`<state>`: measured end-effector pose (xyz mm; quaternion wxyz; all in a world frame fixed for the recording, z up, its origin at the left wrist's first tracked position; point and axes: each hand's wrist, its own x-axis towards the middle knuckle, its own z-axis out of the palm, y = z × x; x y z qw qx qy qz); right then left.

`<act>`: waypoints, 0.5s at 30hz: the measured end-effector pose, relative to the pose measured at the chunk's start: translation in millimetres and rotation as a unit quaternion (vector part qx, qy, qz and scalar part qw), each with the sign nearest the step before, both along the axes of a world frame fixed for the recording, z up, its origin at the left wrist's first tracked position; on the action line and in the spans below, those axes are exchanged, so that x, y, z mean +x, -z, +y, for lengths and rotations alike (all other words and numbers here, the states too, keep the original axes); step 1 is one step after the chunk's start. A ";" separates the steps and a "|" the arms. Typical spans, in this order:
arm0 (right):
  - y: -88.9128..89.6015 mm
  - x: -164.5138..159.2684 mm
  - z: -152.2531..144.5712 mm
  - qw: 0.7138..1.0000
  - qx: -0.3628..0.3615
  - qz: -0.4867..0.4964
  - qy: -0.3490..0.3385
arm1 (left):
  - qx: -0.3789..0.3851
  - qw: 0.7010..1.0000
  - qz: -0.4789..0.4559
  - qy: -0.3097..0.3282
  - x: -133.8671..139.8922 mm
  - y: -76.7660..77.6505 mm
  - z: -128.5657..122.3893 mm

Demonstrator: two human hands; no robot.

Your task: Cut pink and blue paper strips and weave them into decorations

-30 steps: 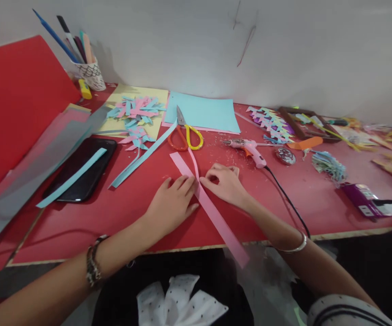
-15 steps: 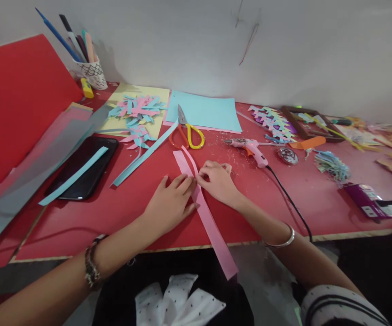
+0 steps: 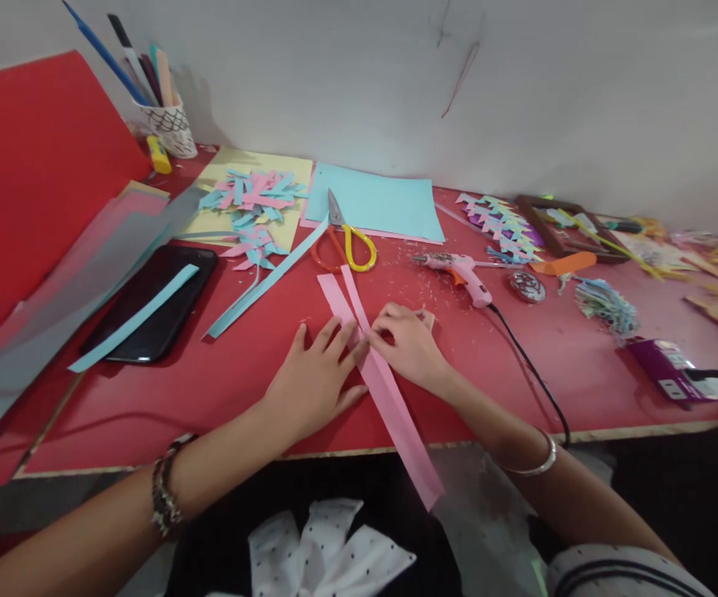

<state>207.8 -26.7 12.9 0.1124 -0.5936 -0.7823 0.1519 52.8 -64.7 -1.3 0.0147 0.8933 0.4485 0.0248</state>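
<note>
The right grip (image 3: 409,347) is pinched closed, thumb and finger on a pink strip (image 3: 400,414). The left grip (image 3: 317,377) is spread open, fingertips resting on that strip. From beyond both grips, the strip slants between them past the worktop (image 3: 240,390) edge. A narrow pink piece (image 3: 352,292) runs ahead of the right grip; I cannot tell whether it is joined. Scissors (image 3: 336,215) lie beyond the 2 grips, a glue gun (image 3: 474,286) beyond the right, a phone (image 3: 169,327) left of the left.
</note>
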 end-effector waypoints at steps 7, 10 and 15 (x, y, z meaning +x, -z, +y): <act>0.1 1.0 -4.4 0.999 0.010 0.050 0.011 | -0.014 1.000 -0.001 0.007 -2.9 2.4 -0.5; -1.1 -0.8 -7.7 0.998 -0.008 0.067 0.020 | -0.010 1.000 -0.006 0.007 -3.8 3.5 -1.2; -1.4 -3.6 -3.0 0.995 -0.049 0.089 0.021 | -0.022 0.999 -0.022 0.013 -4.3 1.1 -1.2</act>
